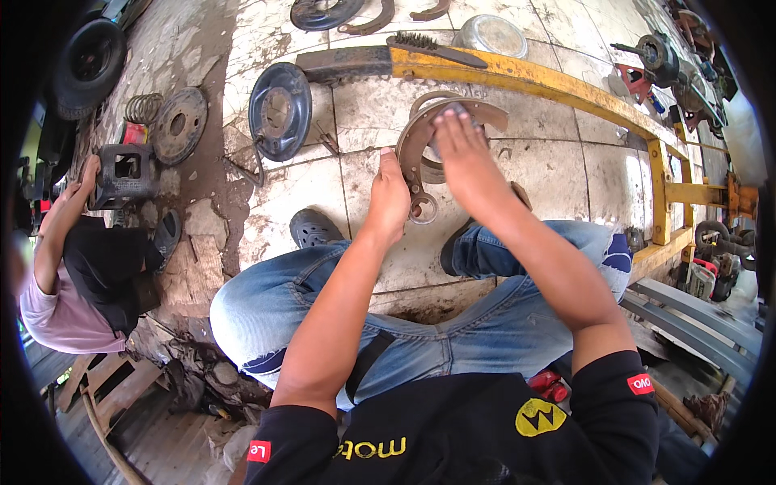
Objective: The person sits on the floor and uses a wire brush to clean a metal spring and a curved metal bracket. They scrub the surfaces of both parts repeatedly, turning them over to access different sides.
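A curved, brown brake shoe [415,142] is held above the tiled floor, between my knees. My left hand [390,194] grips its near left edge, thumb pointing up along it. My right hand [470,166] reaches across the shoe, fingers stretched together and pressing a grey pad [478,111] on its curved face. The pad is mostly covered by the fingers, so its exact kind is hidden. Behind the shoe another curved metal part shows, and a ring-shaped end [423,208] hangs below it near my left hand.
A yellow steel frame [558,85] runs across beyond my hands, with a wire brush [436,50] lying on it. A round black plate [280,111], a silver drum-like part [491,36] and other brake shoes [370,19] lie around. At left another person [77,279] sits beside a black metal block [123,174].
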{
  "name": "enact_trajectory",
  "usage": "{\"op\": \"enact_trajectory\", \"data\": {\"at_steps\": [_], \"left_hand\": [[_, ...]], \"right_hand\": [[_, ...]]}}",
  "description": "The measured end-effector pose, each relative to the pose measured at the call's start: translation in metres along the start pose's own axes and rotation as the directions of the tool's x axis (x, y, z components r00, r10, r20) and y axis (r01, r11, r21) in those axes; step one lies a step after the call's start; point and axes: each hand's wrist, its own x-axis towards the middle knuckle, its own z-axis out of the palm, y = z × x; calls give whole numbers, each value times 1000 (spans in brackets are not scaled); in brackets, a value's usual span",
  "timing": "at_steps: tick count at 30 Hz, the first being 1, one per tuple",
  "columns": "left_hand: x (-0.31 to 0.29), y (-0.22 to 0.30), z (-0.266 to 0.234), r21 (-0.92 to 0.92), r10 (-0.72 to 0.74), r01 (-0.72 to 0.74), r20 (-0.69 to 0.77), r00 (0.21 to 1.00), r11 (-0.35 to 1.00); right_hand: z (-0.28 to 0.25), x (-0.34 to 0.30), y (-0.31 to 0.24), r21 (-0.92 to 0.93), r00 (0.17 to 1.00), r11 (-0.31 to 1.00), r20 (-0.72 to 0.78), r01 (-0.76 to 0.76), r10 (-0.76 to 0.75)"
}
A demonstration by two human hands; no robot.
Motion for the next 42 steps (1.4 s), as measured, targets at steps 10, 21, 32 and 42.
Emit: {"op": "enact_trajectory", "data": {"at_steps": [10,21,32,42], "left_hand": [[4,-3,-4,-6,-15,15,4,1000,1000],[-5,6,1,-32,-15,15,3,1000,999],[4,-1,-7,39,19,-20,26,999,999],[8,-3,-7,45,33,-33,-4,999,998]], "right_hand": [[-1,-3,1,58,994,994,45,96,-99],[-4,5,18,43,999,998,10,-39,39],[6,-5,1,60,994,993,-17,105,-104],[-5,-3,13,7,995,996,51,91,-92]]}}
